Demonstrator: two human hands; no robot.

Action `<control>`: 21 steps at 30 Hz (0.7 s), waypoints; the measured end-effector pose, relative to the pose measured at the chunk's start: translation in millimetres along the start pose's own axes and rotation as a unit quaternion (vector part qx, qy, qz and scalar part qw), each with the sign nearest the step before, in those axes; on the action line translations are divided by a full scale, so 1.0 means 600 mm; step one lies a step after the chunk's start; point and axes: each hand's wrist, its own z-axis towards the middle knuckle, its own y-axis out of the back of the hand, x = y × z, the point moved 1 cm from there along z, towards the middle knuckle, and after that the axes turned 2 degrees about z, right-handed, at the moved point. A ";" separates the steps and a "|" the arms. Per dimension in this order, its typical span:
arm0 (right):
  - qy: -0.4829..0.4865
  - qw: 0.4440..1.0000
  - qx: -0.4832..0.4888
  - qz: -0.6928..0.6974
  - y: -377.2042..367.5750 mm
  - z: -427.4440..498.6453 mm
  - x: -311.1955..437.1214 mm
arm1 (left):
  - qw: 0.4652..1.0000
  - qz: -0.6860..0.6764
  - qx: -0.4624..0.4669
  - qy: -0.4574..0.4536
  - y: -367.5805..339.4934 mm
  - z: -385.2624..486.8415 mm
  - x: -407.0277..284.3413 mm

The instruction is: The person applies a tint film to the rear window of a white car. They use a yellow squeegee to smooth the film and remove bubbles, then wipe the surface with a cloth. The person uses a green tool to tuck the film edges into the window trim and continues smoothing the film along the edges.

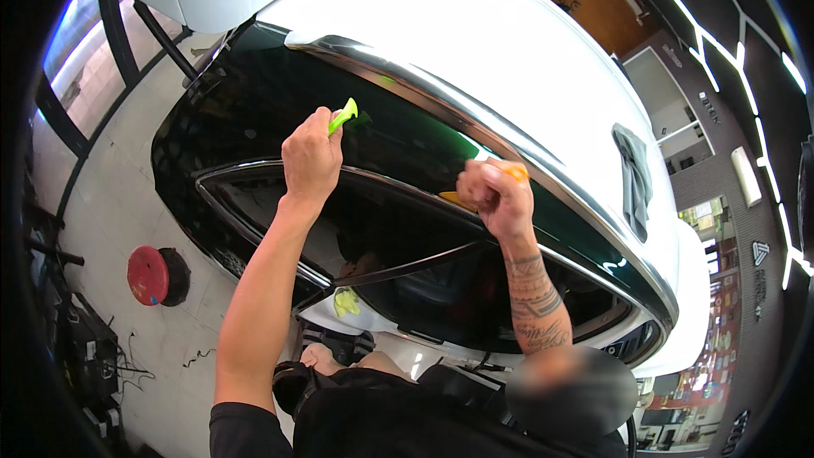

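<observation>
My left hand (311, 152) grips a lime-green plastic hand tool (344, 116) with a flared end. It is over a glossy dark green car body panel (407, 117); whether the tool touches the panel cannot be told. Farther right, my right hand (499, 194) is closed around an orange object (516, 170), blurred and mostly hidden by the fingers. A yellow-orange patch (455, 198) shows beside that hand; I cannot tell whether it is part of the same object. Below both hands runs the chrome window trim (381, 176) around the dark side windows (420, 299).
A chrome rail (432, 92) borders the white car roof (445, 32), where a grey cloth (631, 181) lies. On white bodywork below the window sits a yellow-green cloth (346, 303). A red-topped round stool (147, 275) stands on the tiled floor, near black equipment with cables (95, 356).
</observation>
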 end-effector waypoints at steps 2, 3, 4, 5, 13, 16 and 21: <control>0.088 0.992 -0.040 0.077 0.000 -0.014 -0.016 | 1.000 0.000 -0.004 -0.001 0.004 -0.001 0.001; 0.102 0.990 -0.045 0.086 0.000 -0.016 -0.023 | 1.000 0.000 -0.005 -0.001 0.005 -0.002 0.002; 0.116 0.988 -0.050 0.094 0.002 -0.017 -0.030 | 1.000 0.003 -0.002 0.001 0.006 -0.003 0.004; 0.131 0.985 -0.056 0.101 0.002 -0.017 -0.034 | 1.000 0.005 0.000 0.003 0.007 -0.004 0.005; 0.160 0.982 -0.074 0.067 -0.051 0.028 -0.069 | 1.000 0.000 0.001 -0.015 0.003 -0.002 0.010; 0.130 0.990 -0.048 0.033 -0.057 0.033 -0.068 | 1.000 -0.010 0.002 -0.012 0.005 -0.003 0.009; 0.051 0.997 -0.057 0.021 -0.065 0.038 -0.060 | 1.000 -0.020 0.014 -0.006 0.006 -0.005 0.008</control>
